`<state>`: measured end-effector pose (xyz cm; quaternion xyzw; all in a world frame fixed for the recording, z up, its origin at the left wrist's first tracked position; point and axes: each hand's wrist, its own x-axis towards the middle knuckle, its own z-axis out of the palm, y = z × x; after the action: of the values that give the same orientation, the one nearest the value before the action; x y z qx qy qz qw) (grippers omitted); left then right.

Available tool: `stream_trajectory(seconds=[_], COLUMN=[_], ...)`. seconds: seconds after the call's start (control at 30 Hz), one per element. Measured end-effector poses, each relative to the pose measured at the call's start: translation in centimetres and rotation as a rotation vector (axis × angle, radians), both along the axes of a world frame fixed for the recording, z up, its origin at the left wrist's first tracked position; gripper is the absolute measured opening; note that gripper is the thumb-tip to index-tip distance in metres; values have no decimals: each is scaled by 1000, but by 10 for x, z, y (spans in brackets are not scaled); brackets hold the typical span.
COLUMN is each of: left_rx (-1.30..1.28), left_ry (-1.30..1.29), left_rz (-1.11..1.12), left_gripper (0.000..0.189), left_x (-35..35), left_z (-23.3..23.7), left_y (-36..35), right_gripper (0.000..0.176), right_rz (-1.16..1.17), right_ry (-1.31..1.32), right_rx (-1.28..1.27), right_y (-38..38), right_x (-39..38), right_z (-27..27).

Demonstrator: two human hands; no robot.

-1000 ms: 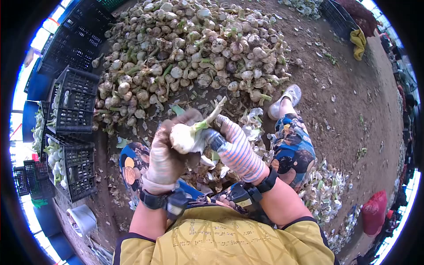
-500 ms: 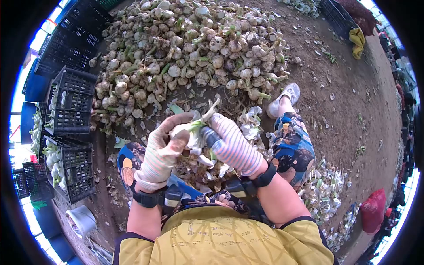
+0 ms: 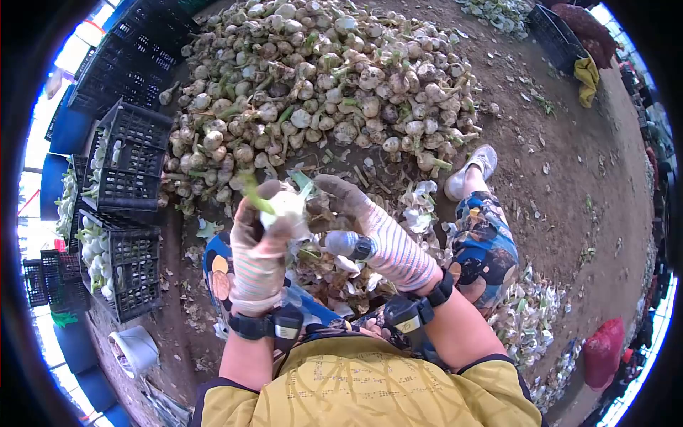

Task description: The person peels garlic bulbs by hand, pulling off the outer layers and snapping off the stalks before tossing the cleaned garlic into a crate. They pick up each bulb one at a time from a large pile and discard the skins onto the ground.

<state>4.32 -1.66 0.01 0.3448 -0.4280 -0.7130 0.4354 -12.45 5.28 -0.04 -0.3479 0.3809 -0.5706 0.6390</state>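
Observation:
My left hand, in a striped glove with dirty fingertips, grips a whitish garlic bulb with a green stem pointing up and left. Just right of the bulb is my right hand, also gloved. Its fingers are apart with nothing between them, and a grey cover wraps the thumb. Below both hands lie loose garlic peels between my legs. A large heap of unpeeled garlic spreads on the ground ahead.
Black crates holding pale garlic stand at the left, near a white bucket. More peels lie by my right leg. At the far right is a red sack; a dark crate with a yellow cloth stands upper right.
My right hand has let go of the bulb and its fingers have spread. The bulb has turned in my left hand, its stem now pointing left. The view has shifted slightly.

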Motion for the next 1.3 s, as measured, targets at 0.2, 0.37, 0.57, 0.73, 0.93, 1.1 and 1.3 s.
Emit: stream_trajectory(seconds=[0.2, 0.37, 0.57, 0.73, 0.93, 1.1, 1.3], left_rx=[-924, 113, 261, 260, 462, 661, 483], left_ry=[-699, -143, 136, -56, 568, 724, 306], left_rz=[85, -209, -247, -106, -89, 33, 280], left_gripper=[65, 78, 73, 46, 44, 41, 34], left_x=[-11, -14, -11, -6, -3, 2, 39], left_z=[-9, 19, 21, 10, 1, -9, -7], left_y=[6, 5, 16, 9, -5, -12, -50], right_gripper=[34, 27, 23, 34, 32, 15, 20], right_rz=[-174, -131, -148, -250, 339, -51, -180], right_ry=[26, 77, 187, 904, 815, -170, 952], right_rx=[4, 52, -30, -171, -347, -12, -196], right_y=[-2, 0, -3, -10, -3, 14, -7], right_x=[5, 2, -3, -8, -5, -20, -20], right_z=[-11, 3, 6, -8, 14, 14, -30])
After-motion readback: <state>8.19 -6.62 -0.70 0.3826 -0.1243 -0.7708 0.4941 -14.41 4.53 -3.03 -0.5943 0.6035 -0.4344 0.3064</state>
